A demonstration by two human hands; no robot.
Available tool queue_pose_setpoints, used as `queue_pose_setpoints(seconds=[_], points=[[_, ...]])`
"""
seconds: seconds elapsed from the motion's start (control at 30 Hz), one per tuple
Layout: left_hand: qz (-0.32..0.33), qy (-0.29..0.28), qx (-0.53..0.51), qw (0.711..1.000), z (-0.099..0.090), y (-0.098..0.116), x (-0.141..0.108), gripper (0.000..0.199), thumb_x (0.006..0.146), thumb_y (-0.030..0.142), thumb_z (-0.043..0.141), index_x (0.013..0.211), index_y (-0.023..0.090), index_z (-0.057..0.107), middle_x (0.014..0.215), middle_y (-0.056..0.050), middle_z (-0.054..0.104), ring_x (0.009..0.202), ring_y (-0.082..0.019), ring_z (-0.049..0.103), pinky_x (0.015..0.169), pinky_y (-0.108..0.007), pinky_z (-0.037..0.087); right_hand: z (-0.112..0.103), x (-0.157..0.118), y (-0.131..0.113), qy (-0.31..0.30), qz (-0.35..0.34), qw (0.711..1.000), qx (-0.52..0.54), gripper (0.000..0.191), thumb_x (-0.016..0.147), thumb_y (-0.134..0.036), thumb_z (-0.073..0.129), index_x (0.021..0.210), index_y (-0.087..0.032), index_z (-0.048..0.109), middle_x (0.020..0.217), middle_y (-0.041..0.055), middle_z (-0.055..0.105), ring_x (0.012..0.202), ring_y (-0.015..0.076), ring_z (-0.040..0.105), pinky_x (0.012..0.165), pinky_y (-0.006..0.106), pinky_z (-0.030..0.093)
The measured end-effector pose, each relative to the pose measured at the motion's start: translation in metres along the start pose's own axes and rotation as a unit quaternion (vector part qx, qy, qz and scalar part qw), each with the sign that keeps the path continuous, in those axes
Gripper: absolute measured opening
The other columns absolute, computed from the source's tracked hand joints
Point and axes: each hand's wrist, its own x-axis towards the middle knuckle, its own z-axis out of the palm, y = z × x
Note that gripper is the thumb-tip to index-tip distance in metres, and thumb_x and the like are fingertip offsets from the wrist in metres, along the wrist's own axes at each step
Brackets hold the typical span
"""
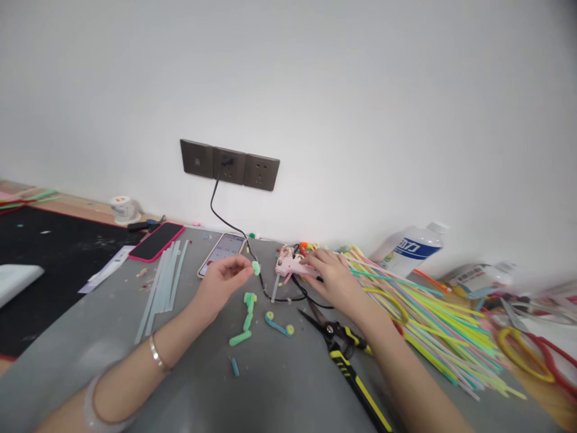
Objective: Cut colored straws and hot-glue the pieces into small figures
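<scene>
- Your left hand (223, 285) pinches a small green piece (256, 268).
- Your right hand (336, 281) grasps the pink glue gun (292, 266).
- A blue strip (277, 326) lies between green segments (247, 322) and pliers (345, 364).

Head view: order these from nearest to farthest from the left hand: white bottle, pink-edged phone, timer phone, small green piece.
1. Small green piece: held by the left hand.
2. Timer phone: just beyond the hand.
3. Pink-edged phone: farther off, on the left.
4. White bottle: farthest, over on the right.

A gray tabletop (256, 403) carries pliers (341, 362), glue sticks (166, 279) and pipe cleaners (435, 328).
</scene>
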Motion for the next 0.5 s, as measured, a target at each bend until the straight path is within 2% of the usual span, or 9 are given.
queue_pose_setpoints(seconds=[0.07,0.17,0.23,0.33,0.43,0.5], points=[[0.001,0.003,0.002,1.000,0.000,-0.001,0.000,0.025,0.068,0.040,0.075,0.066,0.019,0.062,0.066,0.000,0.057,0.066,-0.015,0.051,0.062,-0.026,0.043,-0.016,-0.004,-0.026,-0.018,-0.003,0.999,0.034,0.008,0.093,-0.021,0.059,0.093,-0.020,0.067,0.099,0.0082,0.065,0.100,0.0271,0.058,0.088,0.042,0.039],[0.008,0.018,0.006,1.000,-0.001,-0.003,0.001,0.027,0.068,0.043,0.076,0.067,0.018,0.064,0.067,-0.001,0.058,0.067,-0.016,0.052,0.062,-0.026,0.044,-0.024,-0.014,-0.068,-0.081,-0.076,0.988,0.109,0.002,0.091,-0.020,0.063,0.091,-0.021,0.065,0.097,0.0041,0.065,0.097,0.0226,0.059,0.087,0.036,0.038],[0.013,0.020,0.002,1.000,-0.001,-0.004,0.002,0.027,0.069,0.043,0.075,0.068,0.018,0.065,0.068,-0.001,0.059,0.068,-0.016,0.052,0.063,-0.026,0.045,-0.016,-0.021,-0.092,-0.104,-0.121,0.981,0.111,0.011,0.091,-0.019,0.064,0.102,-0.021,0.064,0.100,0.0047,0.065,0.095,0.0214,0.059,0.083,0.035,0.039],[0.014,0.011,-0.008,1.000,-0.001,-0.005,0.001,0.025,0.070,0.041,0.075,0.068,0.018,0.066,0.068,-0.001,0.060,0.068,-0.015,0.052,0.064,-0.026,0.045,0.009,-0.027,-0.113,-0.079,-0.161,0.983,0.044,0.024,0.093,-0.011,0.059,0.115,-0.020,0.062,0.107,0.0072,0.066,0.091,0.0217,0.058,0.077,0.035,0.038],[0.014,0.006,-0.013,1.000,-0.001,-0.006,0.001,0.024,0.071,0.040,0.074,0.068,0.018,0.065,0.067,0.000,0.059,0.068,-0.015,0.052,0.064,-0.026,0.045,0.033,-0.027,-0.118,-0.050,-0.166,0.985,-0.014,0.013,0.092,-0.012,0.062,0.102,-0.019,0.066,0.099,0.0070,0.066,0.089,0.0234,0.057,0.075,0.037,0.038],[0.016,0.004,-0.008,1.000,0.000,-0.005,0.000,0.024,0.071,0.040,0.074,0.068,0.018,0.065,0.067,-0.001,0.059,0.068,-0.016,0.052,0.064,-0.026,0.045,0.041,-0.025,-0.117,-0.039,-0.166,0.985,-0.031,0.003,0.092,-0.016,0.065,0.090,-0.019,0.066,0.093,0.0059,0.066,0.086,0.0228,0.057,0.074,0.036,0.038]])
